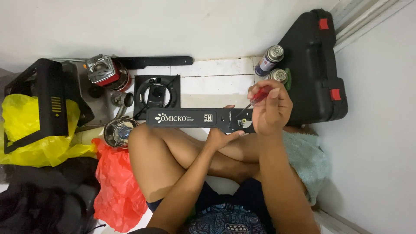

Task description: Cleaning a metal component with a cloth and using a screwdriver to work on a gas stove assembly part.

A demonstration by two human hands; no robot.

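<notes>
Crossed bare legs (182,160) nearest, on the floor. Just beyond, left hand (219,138) gripping the near edge of a long black panel (190,118) laid across the knees. Right hand (271,108) closed around a red-handled screwdriver (260,96), tip down at the panel's right end. Farther: black burner frame (156,90), two gas canisters (271,58), black carry case (316,65) by the wall. Left side: red bag (115,190), yellow bag (26,130).
</notes>
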